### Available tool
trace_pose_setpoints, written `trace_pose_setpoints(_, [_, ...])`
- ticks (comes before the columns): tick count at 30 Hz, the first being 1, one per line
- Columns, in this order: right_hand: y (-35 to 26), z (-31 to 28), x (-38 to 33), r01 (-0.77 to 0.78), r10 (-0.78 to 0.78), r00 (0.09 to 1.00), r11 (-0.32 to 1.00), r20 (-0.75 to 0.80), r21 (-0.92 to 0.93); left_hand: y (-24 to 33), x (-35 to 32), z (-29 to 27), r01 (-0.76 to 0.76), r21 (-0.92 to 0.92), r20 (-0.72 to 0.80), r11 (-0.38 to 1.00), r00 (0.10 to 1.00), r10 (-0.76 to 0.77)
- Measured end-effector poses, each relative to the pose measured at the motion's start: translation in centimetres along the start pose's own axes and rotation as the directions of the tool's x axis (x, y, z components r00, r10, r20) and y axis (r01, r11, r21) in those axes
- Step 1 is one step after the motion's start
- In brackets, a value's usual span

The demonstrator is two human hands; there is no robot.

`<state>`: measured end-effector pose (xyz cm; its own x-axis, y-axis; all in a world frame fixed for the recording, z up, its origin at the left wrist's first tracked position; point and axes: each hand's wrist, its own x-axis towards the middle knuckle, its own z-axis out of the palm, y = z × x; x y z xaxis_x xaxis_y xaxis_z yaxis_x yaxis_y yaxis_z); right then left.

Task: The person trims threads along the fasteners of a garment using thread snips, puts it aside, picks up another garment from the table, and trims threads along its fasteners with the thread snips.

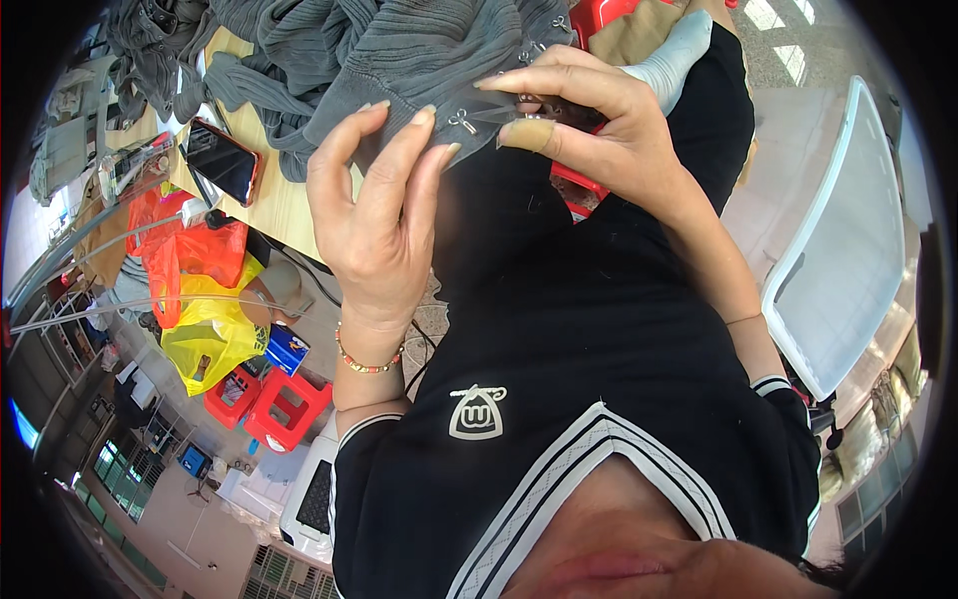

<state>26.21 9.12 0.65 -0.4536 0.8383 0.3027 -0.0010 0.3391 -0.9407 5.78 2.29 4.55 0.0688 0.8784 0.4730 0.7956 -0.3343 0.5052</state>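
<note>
A grey ribbed knit garment point(384, 60) lies over the table edge and hangs toward my lap. Small metal hooks point(463, 122) sit along its edge. The fingers of my left hand point(374, 215) are closed on the garment's edge beside the nearest hook. My right hand point(609, 125) grips small thread snips point(491, 112) between thumb and fingers, their pointed blades directed left, close to that hook. A tan covering wraps my right thumb. The snips' handle is mostly hidden inside the hand.
On the pale wooden table point(284, 215) lies a dark phone point(222, 162). Red and yellow plastic bags point(215, 329) hang at the left, above red stools point(284, 409). A white-framed translucent panel point(843, 240) stands at the right. More grey garments point(165, 40) are heaped at the far left.
</note>
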Motion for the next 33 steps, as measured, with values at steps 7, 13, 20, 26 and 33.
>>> trace_pose_setpoints(7, [0.2,-0.1,0.0,-0.025,0.025,1.000,0.999,0.014,0.027,-1.3,0.4,0.5,-0.174,0.102,-0.045,0.979,0.983,0.179])
trace_pose_setpoints(13, [0.0,-0.1,0.0,0.006,-0.006,1.000,1.000,0.017,-0.025,-2.7,0.5,1.2,-0.300,0.135,-0.123,0.944,0.941,0.317])
trace_pose_setpoints(20, [-0.3,-0.2,0.4,0.148,-0.145,0.989,0.969,0.026,-0.197,-1.7,0.0,0.5,-0.160,-0.009,-0.101,0.987,0.982,0.159])
trace_pose_setpoints(26, [0.0,-0.3,0.1,0.090,-0.090,0.996,0.990,0.010,-0.112,-1.0,-0.1,-0.5,-0.145,0.007,-0.067,0.989,0.987,0.145])
trace_pose_setpoints(33, [0.2,0.0,0.2,0.092,-0.092,0.996,0.987,0.009,-0.130,-1.6,0.7,0.0,-0.264,0.166,-0.053,0.950,0.960,0.276])
